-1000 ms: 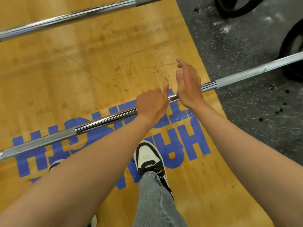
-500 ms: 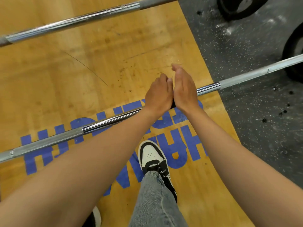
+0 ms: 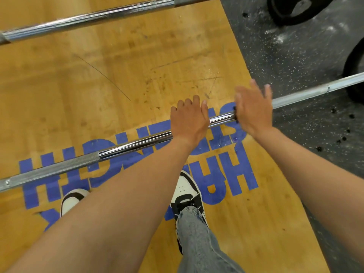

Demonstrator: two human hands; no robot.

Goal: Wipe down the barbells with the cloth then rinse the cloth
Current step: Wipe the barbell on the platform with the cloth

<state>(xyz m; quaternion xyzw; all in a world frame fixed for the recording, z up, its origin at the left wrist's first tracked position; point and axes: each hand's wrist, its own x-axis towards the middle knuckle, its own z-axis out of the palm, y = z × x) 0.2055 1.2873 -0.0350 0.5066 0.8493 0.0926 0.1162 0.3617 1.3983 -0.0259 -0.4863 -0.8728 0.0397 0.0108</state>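
The near barbell (image 3: pixel 137 142) runs across the wooden platform from lower left to upper right. My left hand (image 3: pixel 189 119) grips its smooth chrome middle, fingers curled over the bar. Just to the right, my right hand (image 3: pixel 254 109) lies blurred on the same bar with its fingers straight and spread. It presses a dark cloth (image 3: pixel 235 115) against the bar, and only a sliver of that cloth shows at the palm's left edge. A second barbell (image 3: pixel 88 18) lies farther away along the top.
The wooden platform (image 3: pixel 98 85) carries blue lettering and meets black speckled rubber flooring (image 3: pixel 295 56) on the right. Black weight plates sit at the top right (image 3: pixel 295 10) and the right edge (image 3: pixel 354 75). My shoes (image 3: pixel 185 190) stand just behind the near bar.
My right hand has slid right along the near bar, away from my left hand, which it touched half a second ago. The left hand keeps its grip.
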